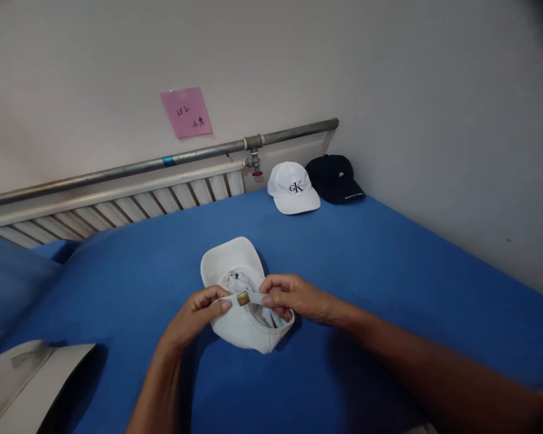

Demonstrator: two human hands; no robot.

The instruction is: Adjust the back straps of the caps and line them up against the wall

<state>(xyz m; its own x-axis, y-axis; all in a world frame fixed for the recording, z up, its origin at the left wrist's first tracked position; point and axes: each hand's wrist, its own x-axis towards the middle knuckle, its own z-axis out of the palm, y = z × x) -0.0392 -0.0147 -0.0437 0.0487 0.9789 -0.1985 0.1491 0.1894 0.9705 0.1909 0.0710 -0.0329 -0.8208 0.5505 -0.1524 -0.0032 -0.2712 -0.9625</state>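
A pale baseball cap [248,331] lies upside down on the blue surface, its brim pointing away from me. Its back strap runs through a brass-coloured buckle [243,298]. My left hand [199,313] is closed, pinching the strap's edge just left of the buckle. On the other side, my right hand [294,295] pinches the strap between thumb and fingers, with some fingertips inside the cap's opening. Part of the cap's inside is hidden behind the strap and my right fingers.
A white cap [293,187] with dark letters and a black cap [332,178] sit side by side near the wall corner. Behind the blue surface [154,265] run a radiator [163,199] and a metal pipe [208,149]. Another pale cap [31,386] is at lower left.
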